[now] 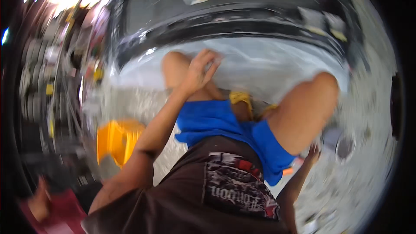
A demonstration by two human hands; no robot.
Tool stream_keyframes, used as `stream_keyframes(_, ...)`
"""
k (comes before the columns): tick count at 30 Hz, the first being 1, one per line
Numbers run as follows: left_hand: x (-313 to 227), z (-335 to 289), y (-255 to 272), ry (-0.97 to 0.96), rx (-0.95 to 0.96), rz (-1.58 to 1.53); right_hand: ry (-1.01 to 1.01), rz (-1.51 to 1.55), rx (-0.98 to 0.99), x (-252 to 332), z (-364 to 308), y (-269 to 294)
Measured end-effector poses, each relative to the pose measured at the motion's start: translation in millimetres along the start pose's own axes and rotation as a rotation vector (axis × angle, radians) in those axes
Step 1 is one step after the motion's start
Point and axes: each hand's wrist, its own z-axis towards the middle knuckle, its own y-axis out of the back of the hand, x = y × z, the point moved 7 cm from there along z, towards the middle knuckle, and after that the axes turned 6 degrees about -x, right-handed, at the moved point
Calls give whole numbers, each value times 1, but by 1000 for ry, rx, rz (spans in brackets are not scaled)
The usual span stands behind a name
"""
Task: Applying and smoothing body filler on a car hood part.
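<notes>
One yellow crate (116,141) sits left of the raised left hand (200,70); its contents are blurred.

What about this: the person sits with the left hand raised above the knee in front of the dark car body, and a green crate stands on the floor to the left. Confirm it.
Not quite. The crate is yellow, not green, as the head view shows. The rest holds: the left hand is raised above the knee, in front of the dark car body, with the crate on the floor to the left.

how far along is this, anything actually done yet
Nothing looks finished: the frame is blurred. The left hand is raised against the pale sheet under the dark car body, fingers curled, grip unclear. The right hand reaches down to the gravel floor by a round grey object.
</notes>
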Motion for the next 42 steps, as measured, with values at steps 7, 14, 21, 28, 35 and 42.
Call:
stream_keyframes(7,72,-159,220,491,-597,239,-172,-437,529,-11,-89,-257)
stream_keyframes(14,232,-507,200,1099,-562,462,-222,-691,762,-52,-195,-362)
stream_keyframes(21,259,-548,-30,1491,381,266,-119,-875,694,-4,-223,-370)
stream_keyframes(28,181,-542,-19,1351,-427,319,94,-675,324,95,-214,-290)
stream_keyframes(35,141,-265,170,953,-757,-214,805,-676,179,255,-283,-358)
stream_keyframes(42,-16,-56,76,603,-11,-940,273,-475,1092,151,-456,-576)
